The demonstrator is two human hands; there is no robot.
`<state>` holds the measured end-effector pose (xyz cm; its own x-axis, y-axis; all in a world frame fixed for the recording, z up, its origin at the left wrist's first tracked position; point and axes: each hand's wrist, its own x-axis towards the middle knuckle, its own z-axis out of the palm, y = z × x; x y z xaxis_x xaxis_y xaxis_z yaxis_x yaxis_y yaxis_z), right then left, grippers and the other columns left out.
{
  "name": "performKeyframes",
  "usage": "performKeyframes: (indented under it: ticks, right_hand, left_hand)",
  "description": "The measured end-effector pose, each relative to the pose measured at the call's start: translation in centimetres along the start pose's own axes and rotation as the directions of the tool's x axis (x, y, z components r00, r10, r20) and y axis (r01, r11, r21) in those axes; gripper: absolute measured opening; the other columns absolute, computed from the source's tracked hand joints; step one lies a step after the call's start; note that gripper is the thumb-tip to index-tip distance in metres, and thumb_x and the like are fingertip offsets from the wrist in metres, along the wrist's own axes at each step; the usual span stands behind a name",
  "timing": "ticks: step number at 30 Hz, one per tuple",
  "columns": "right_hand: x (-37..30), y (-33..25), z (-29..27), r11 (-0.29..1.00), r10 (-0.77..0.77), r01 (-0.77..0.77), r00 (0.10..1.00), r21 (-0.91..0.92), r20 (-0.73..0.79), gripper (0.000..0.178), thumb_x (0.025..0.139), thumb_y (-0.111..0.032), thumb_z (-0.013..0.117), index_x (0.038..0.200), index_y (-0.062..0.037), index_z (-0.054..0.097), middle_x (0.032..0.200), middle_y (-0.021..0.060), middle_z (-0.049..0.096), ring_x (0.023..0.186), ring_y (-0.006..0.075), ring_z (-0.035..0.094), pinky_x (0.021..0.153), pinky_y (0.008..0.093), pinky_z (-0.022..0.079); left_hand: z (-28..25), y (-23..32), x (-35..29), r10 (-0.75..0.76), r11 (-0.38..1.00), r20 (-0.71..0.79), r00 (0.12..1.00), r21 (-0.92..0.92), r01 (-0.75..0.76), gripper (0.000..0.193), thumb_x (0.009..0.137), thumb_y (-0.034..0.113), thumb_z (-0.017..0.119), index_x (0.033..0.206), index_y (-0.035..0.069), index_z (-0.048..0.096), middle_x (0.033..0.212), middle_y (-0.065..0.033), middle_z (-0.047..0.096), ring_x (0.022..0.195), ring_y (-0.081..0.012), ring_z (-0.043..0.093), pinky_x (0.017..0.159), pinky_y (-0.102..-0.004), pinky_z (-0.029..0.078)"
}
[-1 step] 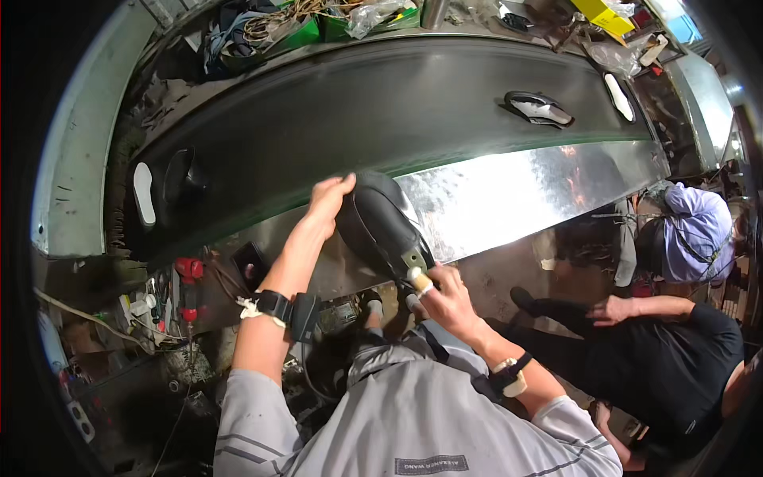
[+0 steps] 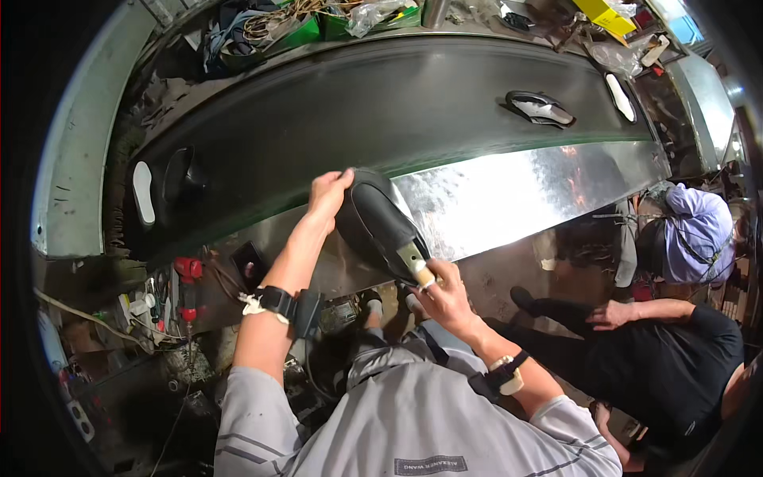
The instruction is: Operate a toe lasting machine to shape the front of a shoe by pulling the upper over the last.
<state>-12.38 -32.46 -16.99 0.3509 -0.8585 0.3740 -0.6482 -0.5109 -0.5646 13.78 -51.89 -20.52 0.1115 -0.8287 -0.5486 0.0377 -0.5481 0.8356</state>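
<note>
A black shoe upper is held over the near edge of the belt, toe pointing away from me. My left hand grips its toe end from the left, the thumb on top. An olive-coloured block with a small hole, seemingly a shoe last, shows in the shoe's opening at the heel. My right hand is closed around the heel end, and a tan finger wrap covers one of its digits. The undersides of the shoe and the right fingertips are hidden.
A dark conveyor belt carries white soles and black uppers. In front lies a shiny metal sheet. A red power tool is at left. Two people sit at right, one in black, one in lilac.
The shoe has shifted very slightly up and left. My right hand has slid a little lower at the heel, showing more of the olive block.
</note>
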Motion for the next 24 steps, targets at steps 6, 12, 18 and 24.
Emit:
performKeyframes:
  ticks: [6, 12, 18, 24]
  right_hand:
    - [1.7, 1.9, 3.9, 0.934, 0.215, -0.166, 0.968, 0.317, -0.128, 0.086, 0.072, -0.017, 0.092, 0.141, 0.0028, 0.045, 0.149, 0.0268, 0.042, 0.133, 0.0429, 0.049, 0.105, 0.0433, 0.047]
    - [-1.8, 3.2, 2.5, 0.834, 0.363, -0.377, 0.925, 0.404, 0.115, 0.088, 0.075, -0.014, 0.085, 0.146, 0.0069, 0.039, 0.139, 0.0318, 0.05, 0.128, 0.047, 0.052, 0.106, 0.0435, 0.045]
    - [-5.0, 4.1, -2.2, 0.964, 0.131, -0.176, 0.967, 0.2, 0.22, 0.091, 0.08, -0.012, 0.083, 0.151, 0.0082, 0.03, 0.15, 0.032, 0.04, 0.141, 0.0463, 0.04, 0.116, 0.0449, 0.034]
    - [-5.1, 5.8, -1.5, 0.927, 0.036, -0.12, 0.972, 0.355, 0.233, 0.092, 0.079, -0.013, 0.082, 0.151, 0.0081, 0.03, 0.15, 0.0312, 0.04, 0.142, 0.0464, 0.039, 0.119, 0.0464, 0.03]
  left_hand:
    - [3.2, -0.2, 0.8, 0.267, 0.889, -0.275, 0.924, 0.44, -0.126, 0.035, 0.094, 0.035, 0.07, 0.109, 0.004, 0.075, 0.094, -0.012, 0.075, 0.088, -0.0221, 0.07, 0.083, -0.0356, 0.051]
    - [4.5, -3.3, -2.6, 0.37, 0.797, -0.321, 0.872, 0.592, -0.12, 0.035, 0.093, 0.038, 0.069, 0.107, 0.007, 0.076, 0.098, -0.0159, 0.074, 0.093, -0.0302, 0.07, 0.085, -0.0392, 0.052]
    - [7.8, -2.8, -5.9, 0.008, 0.918, -0.319, 0.948, 0.379, 0.12, 0.072, 0.081, 0.048, 0.075, 0.131, 0.0, 0.057, 0.128, -0.0227, 0.063, 0.117, -0.0359, 0.063, 0.099, -0.0434, 0.048]
    - [9.1, -5.1, -6.7, 0.111, 0.82, -0.362, 0.926, 0.559, 0.12, 0.064, 0.074, 0.046, 0.079, 0.119, 0.004, 0.062, 0.118, -0.0246, 0.067, 0.11, -0.0416, 0.064, 0.095, -0.048, 0.05]
